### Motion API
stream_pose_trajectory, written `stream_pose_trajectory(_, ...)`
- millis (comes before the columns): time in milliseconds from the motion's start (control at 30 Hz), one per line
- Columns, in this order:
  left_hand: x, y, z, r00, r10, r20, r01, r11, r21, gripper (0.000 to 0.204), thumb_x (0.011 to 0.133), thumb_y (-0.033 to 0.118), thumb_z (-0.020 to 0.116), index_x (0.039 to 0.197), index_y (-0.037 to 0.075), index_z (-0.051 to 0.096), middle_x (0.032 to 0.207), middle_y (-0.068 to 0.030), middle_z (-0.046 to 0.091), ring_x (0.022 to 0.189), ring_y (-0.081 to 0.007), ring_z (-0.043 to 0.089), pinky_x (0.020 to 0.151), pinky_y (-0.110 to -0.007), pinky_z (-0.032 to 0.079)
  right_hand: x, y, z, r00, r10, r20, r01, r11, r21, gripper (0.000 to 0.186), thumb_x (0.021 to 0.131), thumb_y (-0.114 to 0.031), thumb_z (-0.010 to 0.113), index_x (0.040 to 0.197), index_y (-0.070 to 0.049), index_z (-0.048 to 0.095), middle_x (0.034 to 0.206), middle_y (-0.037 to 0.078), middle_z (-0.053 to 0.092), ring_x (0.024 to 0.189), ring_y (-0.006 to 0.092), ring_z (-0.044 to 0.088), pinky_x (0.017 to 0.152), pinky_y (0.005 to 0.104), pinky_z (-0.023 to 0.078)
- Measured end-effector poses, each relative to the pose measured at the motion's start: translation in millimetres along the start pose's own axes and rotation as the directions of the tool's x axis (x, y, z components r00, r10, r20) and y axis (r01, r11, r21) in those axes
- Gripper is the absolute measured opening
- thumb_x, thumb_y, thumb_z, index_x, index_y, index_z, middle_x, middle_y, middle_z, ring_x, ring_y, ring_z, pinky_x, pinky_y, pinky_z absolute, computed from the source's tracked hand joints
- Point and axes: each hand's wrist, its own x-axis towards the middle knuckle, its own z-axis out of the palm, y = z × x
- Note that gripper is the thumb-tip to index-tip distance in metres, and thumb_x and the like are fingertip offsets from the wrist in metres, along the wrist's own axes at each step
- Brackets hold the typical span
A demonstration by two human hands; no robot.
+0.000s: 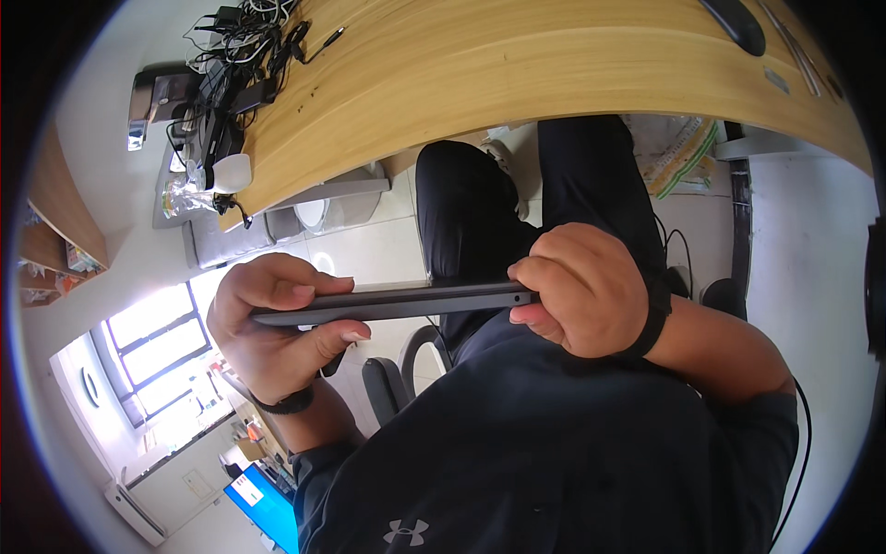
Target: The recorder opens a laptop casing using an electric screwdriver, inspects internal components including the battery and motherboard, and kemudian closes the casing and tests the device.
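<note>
A slim dark grey slab that looks like a closed laptop [415,301] is held edge-on above my lap, away from the desk. A small round hole shows in its edge near the right end. My left hand [272,323] grips the left end, with fingers along the upper side and the thumb against the lower side. At the opposite end, my right hand [586,291] is closed on the corner, its curled fingers above and thumb below. Most of the broad faces cannot be seen from this angle.
Ahead lies the wooden desk [443,69], with tangled cables and adapters [245,69] at its far left. A black rounded object [736,26] and metal tweezers-like tools [794,51] rest at the far right. A chair armrest [383,388] stands beside me; a plastic bag [681,157] is under the desk.
</note>
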Motion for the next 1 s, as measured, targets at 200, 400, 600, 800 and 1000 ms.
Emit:
stream_pose_trajectory(200,-1,2,-1,1.0,-0.022,0.014,0.022,0.999,-0.04,0.054,0.055,0.008,0.098,0.087,0.004,0.055,0.083,-0.0178,0.068,0.077,-0.0274,0.075,0.063,-0.028,0.059,0,-1,-3,1.0,0.008,0.006,-0.008,0.999,0.041,0.033,0.078,-0.025,0.077,0.093,-0.001,0.06,0.085,0.011,0.055,0.073,0.0282,0.058,0.065,0.0363,0.05)
stream_pose_trajectory(400,-1,-1,-2,1.0,-0.002,0.026,0.003,0.998,-0.057,0.054,0.055,0.006,0.098,0.088,0.004,0.055,0.084,-0.0177,0.068,0.075,-0.0258,0.074,0.062,-0.027,0.058,5,-3,-11,0.996,0.012,0.088,-0.019,0.997,0.069,0.032,0.081,-0.028,0.076,0.092,-0.002,0.06,0.085,0.011,0.055,0.072,0.0279,0.057,0.064,0.0366,0.049)
stream_pose_trajectory(600,4,-8,-3,1.0,0.02,-0.006,-0.021,0.994,-0.109,0.052,0.055,0.003,0.097,0.088,0.005,0.056,0.084,-0.0184,0.069,0.074,-0.0242,0.073,0.063,-0.027,0.056,11,-1,-15,0.983,0.039,0.18,-0.064,0.988,0.139,0.035,0.084,-0.034,0.074,0.096,-0.004,0.061,0.081,0.01,0.057,0.07,0.0279,0.058,0.064,0.0377,0.048)
stream_pose_trajectory(800,13,-7,8,0.999,-0.011,0.048,0.018,0.99,-0.142,0.052,0.053,0.003,0.098,0.088,0.005,0.06,0.084,-0.0159,0.071,0.076,-0.0243,0.073,0.064,-0.028,0.054,14,-1,-16,0.93,0.073,0.361,-0.111,0.99,0.087,0.033,0.086,-0.034,0.073,0.098,-0.005,0.061,0.074,0.008,0.058,0.069,0.0282,0.059,0.065,0.0389,0.048)
stream_pose_trajectory(1000,15,-17,12,0.991,-0.129,0.025,0.129,0.992,-0.005,0.062,0.067,0.022,0.094,0.116,0.002,0.061,0.097,-0.0079,0.067,0.096,-0.0181,0.067,0.084,-0.031,0.052,4,-4,-15,0.943,0.083,0.323,-0.104,0.993,0.049,0.029,0.09,-0.026,0.069,0.1,0.0,0.061,0.075,0.012,0.061,0.065,0.0318,0.061,0.063,0.0408,0.049)
